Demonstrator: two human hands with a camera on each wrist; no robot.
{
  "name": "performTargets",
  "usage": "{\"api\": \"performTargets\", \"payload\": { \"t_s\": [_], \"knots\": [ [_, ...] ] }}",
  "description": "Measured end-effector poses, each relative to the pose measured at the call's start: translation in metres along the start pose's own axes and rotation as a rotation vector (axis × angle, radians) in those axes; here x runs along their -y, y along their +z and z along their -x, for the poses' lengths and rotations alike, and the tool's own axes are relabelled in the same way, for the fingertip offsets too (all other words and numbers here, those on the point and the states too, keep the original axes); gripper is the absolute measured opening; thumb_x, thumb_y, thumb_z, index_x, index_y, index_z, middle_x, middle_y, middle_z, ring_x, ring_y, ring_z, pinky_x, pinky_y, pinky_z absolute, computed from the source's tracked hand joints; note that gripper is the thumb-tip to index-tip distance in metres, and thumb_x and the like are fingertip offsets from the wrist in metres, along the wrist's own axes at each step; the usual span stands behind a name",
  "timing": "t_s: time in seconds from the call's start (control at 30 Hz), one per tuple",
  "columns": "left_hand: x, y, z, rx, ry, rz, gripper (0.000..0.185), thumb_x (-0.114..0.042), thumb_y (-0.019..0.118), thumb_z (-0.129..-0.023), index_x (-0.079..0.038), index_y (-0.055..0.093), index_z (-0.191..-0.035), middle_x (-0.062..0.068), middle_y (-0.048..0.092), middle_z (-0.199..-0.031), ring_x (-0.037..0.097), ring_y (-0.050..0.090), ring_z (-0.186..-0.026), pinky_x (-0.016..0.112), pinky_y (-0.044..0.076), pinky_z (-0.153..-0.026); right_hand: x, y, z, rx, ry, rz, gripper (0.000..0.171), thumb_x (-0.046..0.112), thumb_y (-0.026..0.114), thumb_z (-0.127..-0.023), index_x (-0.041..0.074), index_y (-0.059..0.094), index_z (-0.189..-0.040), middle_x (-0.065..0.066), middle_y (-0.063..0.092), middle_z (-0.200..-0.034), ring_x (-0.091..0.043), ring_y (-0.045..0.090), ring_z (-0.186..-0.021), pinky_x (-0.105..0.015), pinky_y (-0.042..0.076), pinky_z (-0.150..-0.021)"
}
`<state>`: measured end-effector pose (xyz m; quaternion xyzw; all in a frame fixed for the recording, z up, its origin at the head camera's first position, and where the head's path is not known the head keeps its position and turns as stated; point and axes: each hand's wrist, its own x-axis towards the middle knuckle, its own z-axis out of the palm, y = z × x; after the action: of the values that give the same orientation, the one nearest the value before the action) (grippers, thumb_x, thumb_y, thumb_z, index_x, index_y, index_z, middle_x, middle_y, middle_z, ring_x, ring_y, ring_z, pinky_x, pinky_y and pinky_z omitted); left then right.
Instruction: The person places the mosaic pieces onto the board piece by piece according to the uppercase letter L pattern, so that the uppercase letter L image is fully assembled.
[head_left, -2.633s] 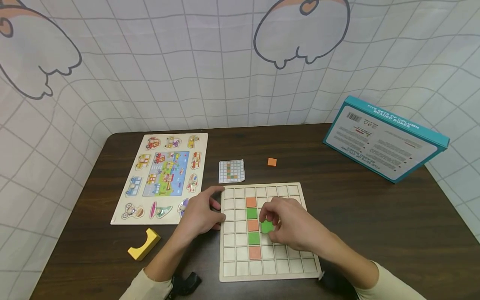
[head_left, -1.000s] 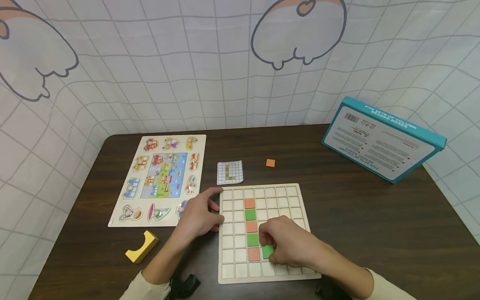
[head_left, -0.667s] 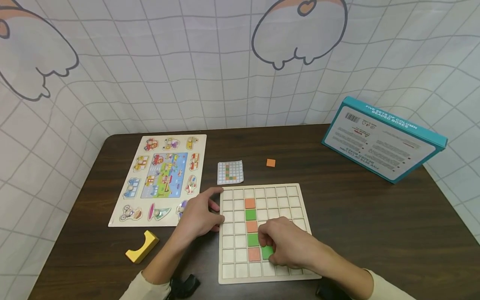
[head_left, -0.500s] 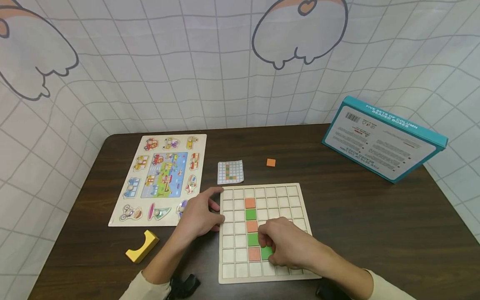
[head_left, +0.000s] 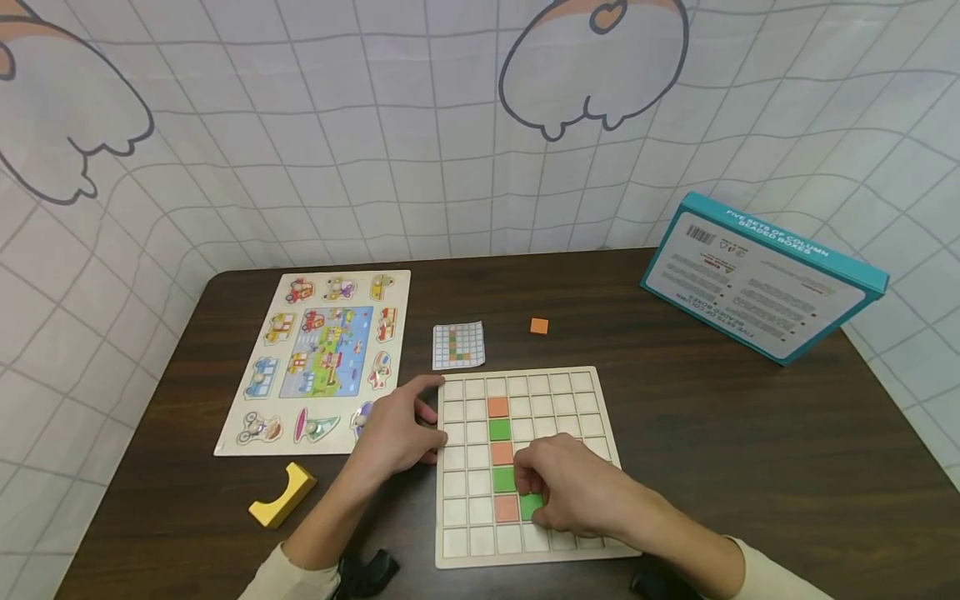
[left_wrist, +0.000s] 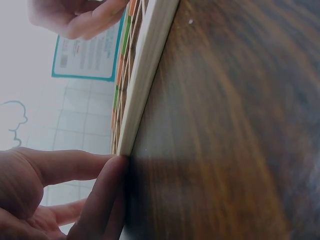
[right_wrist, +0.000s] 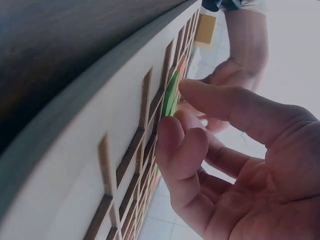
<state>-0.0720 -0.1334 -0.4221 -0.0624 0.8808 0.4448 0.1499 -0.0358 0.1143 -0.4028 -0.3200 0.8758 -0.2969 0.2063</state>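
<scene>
A wooden grid board [head_left: 570,392] lies on the dark table. One column holds orange [head_left: 498,407] and green [head_left: 499,430] tiles in turn, ending in an orange tile [head_left: 506,507]. My right hand [head_left: 543,498] pinches a green tile [head_left: 530,505] in the cell just right of that bottom orange one. In the right wrist view, thumb and forefinger of the right hand [right_wrist: 175,107] hold the green tile [right_wrist: 170,95] slightly tilted at the board [right_wrist: 115,120]. My left hand [head_left: 393,433] rests against the board's left edge, fingers touching its corner [left_wrist: 125,150].
A small pattern card [head_left: 458,345] and a loose orange tile [head_left: 538,326] lie behind the board. A vehicle peg puzzle [head_left: 322,358] lies at the left, a yellow arch block [head_left: 282,495] in front of it. A teal box [head_left: 761,275] leans at the back right.
My right hand carried the green tile from the board's middle down to the cell beside the bottom orange tile. Over the last second it has barely moved. The left hand has stayed put.
</scene>
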Motion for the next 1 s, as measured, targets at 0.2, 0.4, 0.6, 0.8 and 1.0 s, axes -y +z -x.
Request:
{"api": "performTargets", "payload": {
  "t_s": [0.2,0.4,0.6,0.8,1.0],
  "knots": [
    [0.0,0.0,0.0,-0.001,-0.004,-0.003,0.073,0.005,0.081,-0.077,-0.014,0.06,-0.144,0.012,0.062,-0.092,0.017,0.066,-0.051,0.031,0.061,-0.049,-0.002,0.0,-0.002,0.003,0.02,0.0,0.028,-0.003,0.084,-0.07,0.015,0.065,-0.08,0.007,0.059,-0.071,-0.002,0.048,-0.063,-0.019,0.046,-0.059],
    [0.0,0.0,-0.001,0.004,-0.012,-0.004,0.073,0.005,0.081,-0.077,-0.015,0.059,-0.144,0.012,0.063,-0.092,0.017,0.067,-0.052,0.031,0.061,-0.05,-0.002,-0.004,-0.001,-0.015,0.037,-0.021,0.026,-0.002,0.083,-0.072,0.014,0.067,-0.082,0.006,0.061,-0.074,-0.001,0.051,-0.063,-0.02,0.047,-0.06],
    [-0.001,0.0,0.0,0.001,-0.008,0.001,0.073,0.005,0.081,-0.077,-0.015,0.06,-0.144,0.012,0.063,-0.092,0.017,0.067,-0.052,0.032,0.061,-0.05,-0.005,-0.015,0.0,-0.062,0.068,-0.074,0.024,0.0,0.084,-0.075,0.014,0.07,-0.088,0.005,0.065,-0.082,-0.007,0.056,-0.072,-0.022,0.05,-0.066],
    [-0.001,0.0,0.0,0.003,0.005,0.009,0.073,0.006,0.08,-0.077,-0.014,0.06,-0.144,0.012,0.063,-0.092,0.017,0.067,-0.051,0.032,0.061,-0.05,-0.016,-0.031,-0.004,-0.139,0.114,-0.124,0.024,0.005,0.084,-0.079,0.014,0.074,-0.098,0.002,0.07,-0.093,-0.018,0.064,-0.084,-0.025,0.052,-0.068],
    [0.0,0.0,0.001,0.001,0.012,0.012,0.073,0.006,0.08,-0.076,-0.013,0.059,-0.144,0.012,0.063,-0.091,0.017,0.067,-0.051,0.032,0.061,-0.049,-0.034,-0.053,-0.015,-0.204,0.142,-0.169,0.025,0.008,0.082,-0.085,0.01,0.074,-0.108,-0.004,0.074,-0.1,-0.02,0.068,-0.092,-0.03,0.055,-0.074]
  ]
}}
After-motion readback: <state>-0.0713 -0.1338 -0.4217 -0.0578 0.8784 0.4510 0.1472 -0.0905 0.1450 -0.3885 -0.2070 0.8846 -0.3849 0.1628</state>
